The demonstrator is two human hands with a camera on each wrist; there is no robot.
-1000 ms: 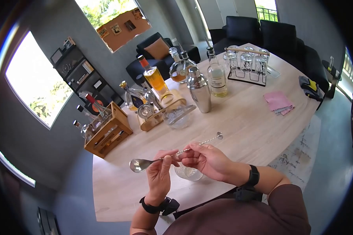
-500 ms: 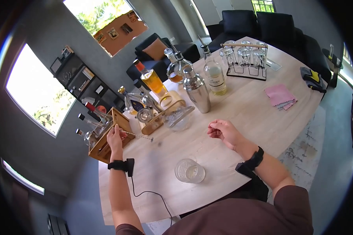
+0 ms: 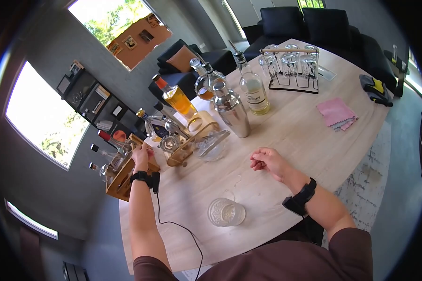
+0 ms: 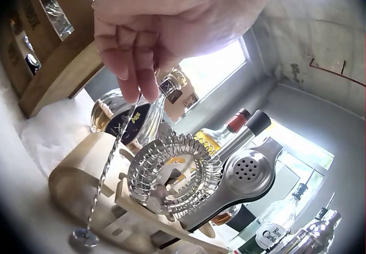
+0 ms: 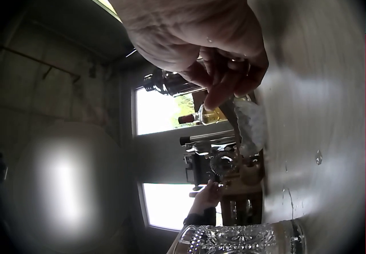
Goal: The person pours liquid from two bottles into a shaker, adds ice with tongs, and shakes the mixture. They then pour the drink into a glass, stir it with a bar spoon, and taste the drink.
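My left hand (image 3: 139, 157) is at the far left, beside the wooden crate (image 3: 119, 181) of bottles. In the left wrist view, its thumb and fingers pinch a bar spoon (image 4: 107, 171) by the twisted shaft, with the flat disc end pointing down. The spoon's bowl is hidden by the hand. Close to that disc stands a wooden tool holder (image 4: 68, 177) with a coil-rimmed strainer (image 4: 143, 177). My right hand (image 3: 270, 164) hovers low over the table, fingers loosely curled, holding nothing. A cut-patterned glass (image 3: 226, 212) with clear contents stands nearer my body.
A bowl of ice (image 3: 213, 149) with tongs sits behind the hands, near a steel shaker (image 3: 232, 112) and a whisky bottle (image 3: 255, 91). Farther right are a rack of upturned glasses (image 3: 293, 70), a pink cloth (image 3: 336, 114) and gloves (image 3: 376, 90). A cable (image 3: 185, 228) trails from the left wrist.
Both hands held the bar spoon over the glass. My right hand let go and moved right; my left hand carried the spoon left to the crate and tool holder, the shaft now tilting down.
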